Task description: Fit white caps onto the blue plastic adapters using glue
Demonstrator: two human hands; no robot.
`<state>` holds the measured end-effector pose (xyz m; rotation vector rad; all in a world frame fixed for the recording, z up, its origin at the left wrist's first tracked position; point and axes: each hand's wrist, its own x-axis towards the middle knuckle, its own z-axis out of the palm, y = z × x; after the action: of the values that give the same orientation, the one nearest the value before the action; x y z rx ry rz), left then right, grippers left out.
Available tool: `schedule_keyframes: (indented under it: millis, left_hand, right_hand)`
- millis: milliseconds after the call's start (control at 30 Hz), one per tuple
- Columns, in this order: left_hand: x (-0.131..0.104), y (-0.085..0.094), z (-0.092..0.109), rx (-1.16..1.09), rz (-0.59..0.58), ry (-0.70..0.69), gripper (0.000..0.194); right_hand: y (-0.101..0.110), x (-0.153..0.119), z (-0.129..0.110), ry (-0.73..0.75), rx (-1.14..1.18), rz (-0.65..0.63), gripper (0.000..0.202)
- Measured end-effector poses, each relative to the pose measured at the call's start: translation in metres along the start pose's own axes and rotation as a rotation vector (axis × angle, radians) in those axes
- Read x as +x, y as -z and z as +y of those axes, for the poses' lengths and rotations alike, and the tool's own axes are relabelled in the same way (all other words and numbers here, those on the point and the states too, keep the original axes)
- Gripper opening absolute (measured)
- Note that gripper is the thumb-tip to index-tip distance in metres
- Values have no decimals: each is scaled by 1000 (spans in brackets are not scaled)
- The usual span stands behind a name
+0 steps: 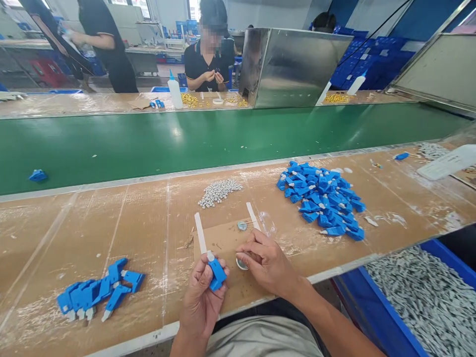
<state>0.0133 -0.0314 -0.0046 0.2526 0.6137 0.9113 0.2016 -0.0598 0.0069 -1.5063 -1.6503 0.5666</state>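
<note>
My left hand (pixel 204 292) is closed around a blue plastic part (pixel 217 273) with a whitish tip, held upright over the table's front edge. To its right, my right hand (pixel 266 260) has its thumb and fingertips pinched together above a small round dish (pixel 241 264); whatever lies between them is too small to make out. Under and behind both hands lies a cardboard sheet (pixel 219 237) with two white strips beside it and a small bluish blob (pixel 242 226). Small grey pieces (pixel 219 192) form a pile behind the sheet.
A big heap of blue parts (pixel 322 198) is at the right, a smaller group (pixel 98 290) at the left. Beyond runs a green conveyor belt (pixel 208 136) carrying one blue part (pixel 37 175). A blue bin (pixel 390 312) of grey pieces stands at the lower right. A person (pixel 210 64) sits opposite.
</note>
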Motion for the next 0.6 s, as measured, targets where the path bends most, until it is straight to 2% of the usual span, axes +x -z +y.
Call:
schedule_keyframes:
  millis: [200,400,500,600]
  left_hand:
    - [-1,-4,0,20,10,-22,29]
    - [3,3,3,26,-6,-8,31]
    - [1,-1,3,43,-25,-2,33]
    - [-2,-12,2,87,-57,16,29]
  right_hand:
    - [7,-3,-3,32,-30,4,16]
    - [14,-9,-8,14,-42,-85,15]
    - [15,-9,-9,-55,23,-89,14]
    - [19,-8,-7,-197,213,-34,14]
